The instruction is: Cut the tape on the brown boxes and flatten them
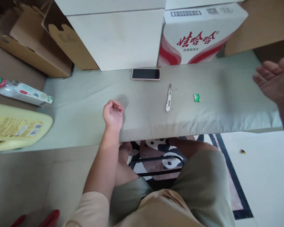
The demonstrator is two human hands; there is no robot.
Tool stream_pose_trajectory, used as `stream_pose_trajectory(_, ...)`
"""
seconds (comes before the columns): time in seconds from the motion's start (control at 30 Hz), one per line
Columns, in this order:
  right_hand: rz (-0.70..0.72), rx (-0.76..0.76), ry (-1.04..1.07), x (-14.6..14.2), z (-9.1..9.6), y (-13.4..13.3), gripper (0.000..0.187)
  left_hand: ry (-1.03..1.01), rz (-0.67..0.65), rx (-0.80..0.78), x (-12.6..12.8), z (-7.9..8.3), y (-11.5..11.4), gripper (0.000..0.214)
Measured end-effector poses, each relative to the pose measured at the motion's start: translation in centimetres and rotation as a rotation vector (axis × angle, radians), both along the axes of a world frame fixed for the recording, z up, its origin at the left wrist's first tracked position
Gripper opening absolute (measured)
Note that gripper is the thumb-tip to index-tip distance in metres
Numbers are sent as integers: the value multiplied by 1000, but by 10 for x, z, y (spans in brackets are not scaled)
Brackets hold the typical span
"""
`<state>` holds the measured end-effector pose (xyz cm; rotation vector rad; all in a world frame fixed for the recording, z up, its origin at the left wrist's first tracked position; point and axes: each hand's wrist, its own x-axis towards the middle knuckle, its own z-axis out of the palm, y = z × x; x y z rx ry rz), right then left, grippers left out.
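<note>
My left hand (113, 114) rests on the pale green mat (144, 104) near its front edge, fingers curled loosely into a fist with nothing visible in them. My right hand (273, 80) hovers at the right edge of the view, above the mat, fingers stretched out and empty. Between the hands lie a white utility knife (168, 99) and a small green packet (197, 97). A phone (145, 74) lies face up at the back of the mat.
White boxes (118, 37) and a red-printed carton (198, 34) stand behind the mat. Brown cardboard boxes (35, 41) are at back left. A plastic bottle (21, 92) and a yellow jug (16, 127) lie at the left. My knees and a panda-print stool (161, 157) are below.
</note>
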<state>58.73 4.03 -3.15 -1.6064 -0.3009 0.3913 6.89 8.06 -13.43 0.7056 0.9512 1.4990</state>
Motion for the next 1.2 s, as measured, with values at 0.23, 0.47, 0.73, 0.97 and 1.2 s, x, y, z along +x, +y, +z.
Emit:
stream_pose_trajectory(0.23, 187, -229, 151, -78, -19, -24, 26, -113, 4, 45, -7, 9, -1, 29)
stream_pose_trajectory(0.47, 565, -282, -15, -156, -16, -20, 19, -277, 12, 59, -23, 27, -19, 26)
stream_pose_trajectory(0.73, 1005, -277, -251, -301, -12, 64, 21, -446, 80, 15, -57, 43, -28, 23)
stream_pose_trajectory(0.97, 1346, -171, -764, -456, -32, 171, 43, -526, 59, -15, -62, 45, -23, 20)
stream_pose_trajectory(1.2, 1171, -225, -1219, -559, -6, 235, 42, -519, 94, -39, -79, 46, -15, 26)
